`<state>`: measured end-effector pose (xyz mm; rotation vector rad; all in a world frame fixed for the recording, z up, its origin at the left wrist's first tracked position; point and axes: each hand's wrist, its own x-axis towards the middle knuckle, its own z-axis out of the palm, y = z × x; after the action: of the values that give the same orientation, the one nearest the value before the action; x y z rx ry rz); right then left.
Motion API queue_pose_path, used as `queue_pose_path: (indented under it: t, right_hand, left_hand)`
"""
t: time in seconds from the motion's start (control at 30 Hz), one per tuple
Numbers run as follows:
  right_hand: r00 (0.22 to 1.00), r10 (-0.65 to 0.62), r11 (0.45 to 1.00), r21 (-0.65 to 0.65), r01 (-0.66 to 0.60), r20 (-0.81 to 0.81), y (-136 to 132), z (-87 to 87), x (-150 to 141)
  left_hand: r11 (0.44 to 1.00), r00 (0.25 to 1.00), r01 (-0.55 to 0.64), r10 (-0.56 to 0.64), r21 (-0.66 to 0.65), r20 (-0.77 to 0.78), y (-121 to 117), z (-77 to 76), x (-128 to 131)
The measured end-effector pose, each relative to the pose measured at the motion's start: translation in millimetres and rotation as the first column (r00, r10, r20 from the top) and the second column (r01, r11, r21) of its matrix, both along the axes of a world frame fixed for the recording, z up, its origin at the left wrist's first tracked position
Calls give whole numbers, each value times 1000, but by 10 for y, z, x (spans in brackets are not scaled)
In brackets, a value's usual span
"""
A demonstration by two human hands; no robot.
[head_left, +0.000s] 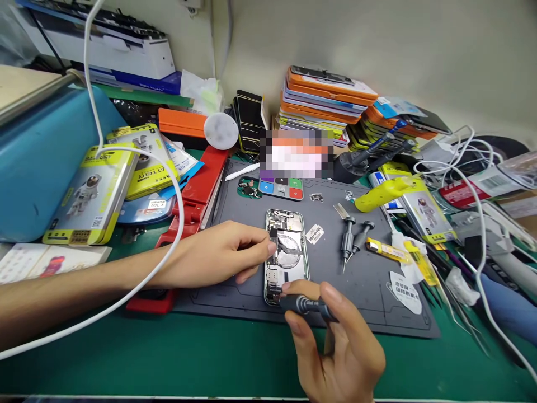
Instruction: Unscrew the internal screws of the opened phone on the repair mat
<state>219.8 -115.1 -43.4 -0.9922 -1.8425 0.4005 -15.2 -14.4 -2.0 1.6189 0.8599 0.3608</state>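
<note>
Here the left hand covers part of the opened phone's side, and whether anything sits between its pinched fingertips can't be seen. Over at the lower end, the right hand and the dark screwdriver hide a corner; the driver's tip can't be made out, and fingers mask part of its shaft. Behind, a pixelated patch blots out whatever lies beneath! The left forearm runs off the left edge, the right wrist off the bottom. The blue container is cut off at left, a clear package at right. Print on the white sticker is too small to read.
</note>
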Motion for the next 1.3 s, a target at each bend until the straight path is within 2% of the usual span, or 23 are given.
queue_pose_path:
  t: [0.13, 0.23, 0.27, 0.37, 0.4, 0.57, 0.7, 0.83, 0.93, 1.03, 1.1, 1.2, 1.3]
  right_hand:
    - [992, -33, 989, 145, 16, 119, 9, 50, -25]
    - [990, -90, 965, 254, 61, 105, -1, 32, -42]
    - [986, -158, 955, 261, 140, 50, -4, 23, -42]
    - [989, -78, 963, 267, 42, 124, -7, 16, -39]
    - [988, -117, 963, 256, 87, 103, -7, 23, -42]
    - [988, -134, 961, 252, 111, 75, 9, 101, -87]
    - [996, -77, 966, 252, 65, 39, 33, 135, -97]
    - [995, -96, 968, 235, 84, 39, 45, 134, -75]
    - [998, -42, 973, 231, 30, 47, 86, 112, -67]
    - [996, -92, 945, 315, 89, -5, 145, 73, -82]
    - [997, -73, 940, 335, 70, -5, 160, 60, -92]
    - [1000, -11, 970, 242, 11, -2, 124, 74, -89]
    - [999, 1, 982, 190, 6, -33, 71, 93, -66]
  left_hand:
    - [1000, 1000, 0, 0, -3, -16, -6, -8, 15]
    - [1000, 999, 2, -1, 8, -39, -10, -31, 16]
    - [1000, 999, 0, 0, 14, -45, -10, -39, 14]
    - [999, 999, 5, -3, 34, -54, -9, -51, 3]
    - [999, 998, 7, -5, 36, -60, -8, -48, 0]
    - [999, 993, 13, -8, 44, -114, -24, -1, 23]
    - [985, 983, 54, -24, 162, -183, -68, 21, 84]
    - [967, 973, 95, -40, 236, -228, -91, 26, 116]
    - [967, 970, 103, -45, 234, -239, -96, 37, 117]
    - [968, 971, 102, -47, 228, -235, -103, 41, 118]
    - [969, 972, 98, -44, 226, -231, -106, 37, 118]
    - [974, 975, 89, -43, 206, -218, -98, 36, 108]
    - [991, 979, 73, -50, 113, -199, -77, 49, 90]
